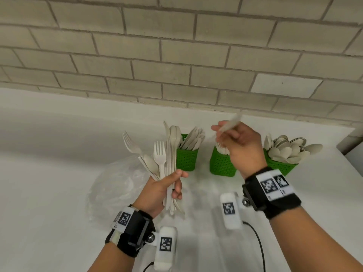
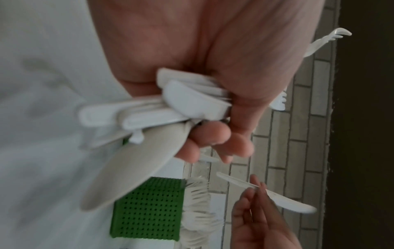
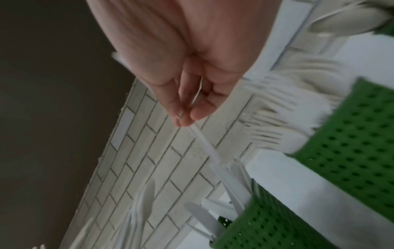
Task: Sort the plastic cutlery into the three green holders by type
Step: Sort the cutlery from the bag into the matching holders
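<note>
Above the middle green holder [image 1: 222,163], the right hand [image 1: 238,146] pinches a single white piece [image 1: 228,124] between thumb and fingertips. It is motion-blurred in the head view; the left-wrist view shows a long flat blade, so it reads as a knife [image 2: 275,193], though I cannot be certain.

Left hand [image 1: 165,188] grips a mixed bundle [image 1: 165,160] of forks, spoons and knives, fingers curled round the handles, held over the counter [image 1: 49,173] toward its front, left of the holders.

Holders stand in a row near the counter's back edge, along the brick wall [image 1: 176,55]:
- left holder [image 1: 186,160]: knives, blades up
- middle: forks, partly hidden by the right hand
- right holder [image 1: 280,165]: spoons, bowls fanned over the rim

Step in hand, as judged: one piece drawn from the bundle, in transit to its holder. Sorting looks well advanced; all three holders are well filled, one bundle left.

Next move, if it is a knife: carry it leftward to the left holder, tip it handle-down, release among the standing blades. The piece is thin and light and could snag on blades already there or bounce out.

A crumpled clear plastic bag [image 1: 117,183] lies on the counter behind the left hand.
</note>
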Motion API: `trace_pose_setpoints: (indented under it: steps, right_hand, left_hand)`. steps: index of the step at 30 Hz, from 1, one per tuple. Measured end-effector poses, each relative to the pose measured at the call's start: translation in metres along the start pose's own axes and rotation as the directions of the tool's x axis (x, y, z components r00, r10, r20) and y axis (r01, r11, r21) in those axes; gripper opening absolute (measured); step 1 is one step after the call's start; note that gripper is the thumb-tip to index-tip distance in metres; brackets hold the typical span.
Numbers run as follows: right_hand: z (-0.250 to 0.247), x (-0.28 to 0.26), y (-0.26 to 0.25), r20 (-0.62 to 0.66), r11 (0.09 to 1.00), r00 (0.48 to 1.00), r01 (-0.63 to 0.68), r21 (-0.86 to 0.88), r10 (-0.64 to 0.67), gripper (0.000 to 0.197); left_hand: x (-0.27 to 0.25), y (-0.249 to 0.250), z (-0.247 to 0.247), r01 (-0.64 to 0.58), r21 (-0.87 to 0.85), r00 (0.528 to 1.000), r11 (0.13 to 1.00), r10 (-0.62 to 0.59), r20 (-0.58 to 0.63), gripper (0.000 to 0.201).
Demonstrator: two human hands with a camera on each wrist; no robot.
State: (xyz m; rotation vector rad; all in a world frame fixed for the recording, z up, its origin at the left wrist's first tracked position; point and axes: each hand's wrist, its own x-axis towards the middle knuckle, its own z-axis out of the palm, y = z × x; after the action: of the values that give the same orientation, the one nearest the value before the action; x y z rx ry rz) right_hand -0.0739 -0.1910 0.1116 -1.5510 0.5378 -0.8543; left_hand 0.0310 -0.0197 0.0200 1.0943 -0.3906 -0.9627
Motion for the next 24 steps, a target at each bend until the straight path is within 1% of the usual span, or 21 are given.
trace_pose_setpoints:
  steps: [3,6,8,11,14,15,16,17,18,19,20,21,22,24]
  right_hand:
    - [0.024,0.022,-0.001,0.031,0.994,0.999,0.015,-0.113,-0.012,0.007]
    - [0.042,0.042,0.016,0.065,0.973,0.998,0.001,-0.232,0.014,0.01]
    - [0.049,0.053,0.026,0.044,0.946,0.999,0.002,-0.325,0.013,0.007]
    - [0.053,0.059,0.031,0.03,0.898,0.999,0.054,-0.437,-0.045,0.019]
    - [0.056,0.054,0.024,0.082,0.817,0.989,0.148,-0.557,-0.123,0.017]
    - [0.057,0.05,0.019,0.072,0.818,0.985,0.172,-0.549,-0.159,0.015]
    - [0.057,0.044,0.012,0.06,0.846,0.984,0.176,-0.504,-0.169,0.011]
    - [0.057,0.036,0.006,0.081,0.877,0.987,0.16,-0.452,-0.139,0.006]
    - [0.058,0.028,0.0,0.143,0.89,0.987,0.124,-0.438,-0.067,0.01]
    - [0.06,0.019,-0.003,0.246,0.874,0.969,0.098,-0.475,0.025,0.021]
    - [0.062,0.011,-0.003,0.345,0.855,0.932,0.09,-0.51,0.108,0.029]
    - [0.064,0.005,0.002,0.409,0.856,0.902,0.096,-0.508,0.141,0.031]
    - [0.066,0.0,0.007,0.437,0.884,0.89,0.096,-0.458,0.131,0.027]
    - [0.065,-0.004,0.015,0.423,0.941,0.901,0.05,-0.334,0.103,0.016]
  left_hand:
    - [-0.005,0.009,-0.006,-0.006,-0.032,1.0,0.999,0.006,0.006,0.03]
    - [-0.008,0.015,-0.01,-0.012,-0.013,1.0,1.0,0.012,0.018,0.031]
    - [-0.01,0.018,-0.011,-0.024,0.002,0.999,1.0,0.023,0.032,0.033]
    - [-0.011,0.021,-0.012,-0.024,0.029,0.999,0.999,0.023,0.046,0.036]
    - [-0.012,0.023,-0.012,-0.027,0.032,0.998,0.999,0.025,0.059,0.032]
    - [-0.011,0.024,-0.011,-0.028,0.037,0.998,0.999,0.026,0.059,0.032]
    - [-0.01,0.024,-0.01,-0.03,0.046,0.998,0.998,0.028,0.054,0.032]
    - [-0.009,0.024,-0.01,-0.03,0.054,0.998,0.998,0.028,0.049,0.033]
    - [-0.007,0.023,-0.009,-0.03,0.064,0.999,0.998,0.027,0.047,0.032]
    - [-0.006,0.022,-0.008,-0.032,0.078,0.998,0.996,0.028,0.054,0.03]
    - [-0.004,0.022,-0.007,-0.031,0.101,0.997,0.994,0.023,0.074,0.026]
    - [-0.003,0.02,-0.007,-0.023,0.127,0.994,0.992,0.01,0.108,0.021]
    - [-0.003,0.019,-0.006,-0.01,0.151,0.989,0.988,-0.012,0.147,0.018]
    - [-0.001,0.015,-0.001,0.019,0.2,0.979,0.98,-0.059,0.197,0.016]
